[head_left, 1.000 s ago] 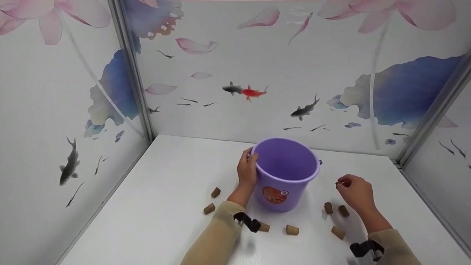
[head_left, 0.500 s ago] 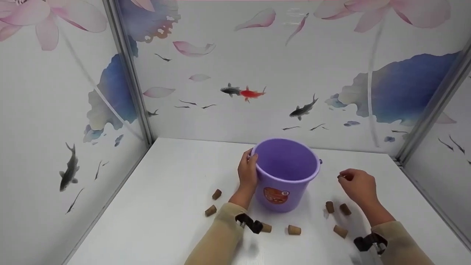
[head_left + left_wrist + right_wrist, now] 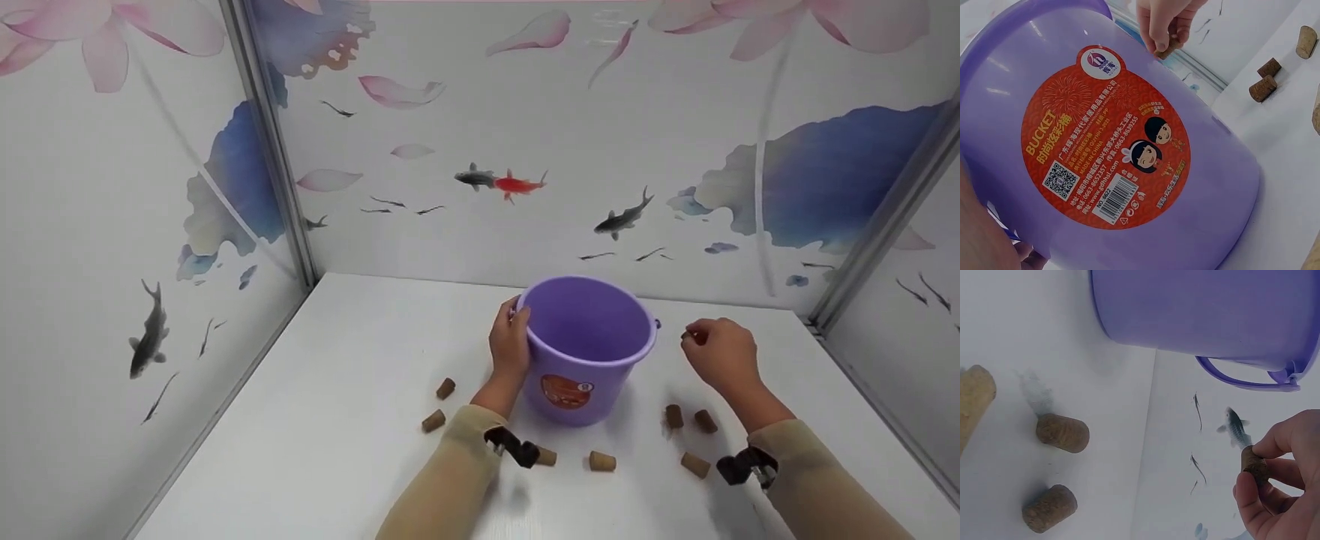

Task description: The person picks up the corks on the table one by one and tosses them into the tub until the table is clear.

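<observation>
A purple bucket (image 3: 577, 375) with a red label stands upright on the white table. My left hand (image 3: 511, 341) grips its rim on the left side, thumb against the outer wall. To the right of the bucket, raised above the table, my right hand (image 3: 721, 356) pinches a cork stopper (image 3: 1254, 464) between thumb and fingers. In the left wrist view that same cork (image 3: 1168, 48) shows beyond the bucket's wall. Below the right hand lie a dark cork (image 3: 674, 416), a second dark cork (image 3: 705, 421) and a lighter cork (image 3: 695, 465). The bucket's floor is hidden.
In front of the bucket lie a cork (image 3: 602, 461) and another cork (image 3: 547, 456) partly behind the left wrist's camera. Two more corks (image 3: 433, 421) lie left of the left forearm. Printed panels (image 3: 420, 240) wall in the table (image 3: 360, 337) at the back and sides.
My right hand has risen a little with the cork, away from the corks below it. The left hand keeps its grip on the bucket's rim. The head view shifts slightly.
</observation>
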Available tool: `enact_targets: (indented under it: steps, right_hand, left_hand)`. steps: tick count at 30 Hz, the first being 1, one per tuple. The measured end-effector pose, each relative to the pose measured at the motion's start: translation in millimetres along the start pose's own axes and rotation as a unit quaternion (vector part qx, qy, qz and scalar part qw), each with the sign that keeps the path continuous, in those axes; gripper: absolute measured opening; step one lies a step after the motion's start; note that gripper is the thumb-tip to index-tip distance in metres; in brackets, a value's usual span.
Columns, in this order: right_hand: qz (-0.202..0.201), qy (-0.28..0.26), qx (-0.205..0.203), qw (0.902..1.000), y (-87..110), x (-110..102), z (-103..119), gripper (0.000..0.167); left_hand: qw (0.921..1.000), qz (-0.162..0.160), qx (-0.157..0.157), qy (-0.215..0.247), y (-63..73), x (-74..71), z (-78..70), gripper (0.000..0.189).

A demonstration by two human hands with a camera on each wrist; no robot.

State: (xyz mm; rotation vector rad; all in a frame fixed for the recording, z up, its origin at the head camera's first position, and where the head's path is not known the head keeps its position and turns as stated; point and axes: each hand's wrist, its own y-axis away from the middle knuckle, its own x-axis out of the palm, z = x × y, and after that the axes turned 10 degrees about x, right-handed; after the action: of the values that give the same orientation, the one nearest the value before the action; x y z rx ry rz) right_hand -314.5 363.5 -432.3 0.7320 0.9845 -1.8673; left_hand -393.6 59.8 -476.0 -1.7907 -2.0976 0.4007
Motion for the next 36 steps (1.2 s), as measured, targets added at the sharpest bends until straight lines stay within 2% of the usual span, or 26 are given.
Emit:
enact_targets:
  steps: [5, 13, 24, 36]
  right_hand:
    - [-0.01, -0.004, -0.002, 0.9999, -5.5, -3, 7, 0.027]
    - [-0.03, -0.008, -0.02, 0.9993, -14.8, -9, 16, 0.025]
    - [-0.028, -0.02, -0.016, 0.9993, -27.3, -14, 43, 0.026]
    - [-0.021, -0.027, -0.025, 0.9991, -29.6, -11, 69, 0.027]
  left_hand:
    - [0.9999, 0.002, 0.0, -0.016, 0.3, 1.6, 0.0, 0.05]
    - [0.9998, 0.004, 0.001, -0.017, -1.0, 2.0, -1.4, 0.049]
    - [0.9999, 0.003, -0.006, -0.008, -2.9, -1.6, 0.0, 0.05]
    - [1.0, 0.003, -0.005, -0.006, 0.5, -0.3, -1.2, 0.05]
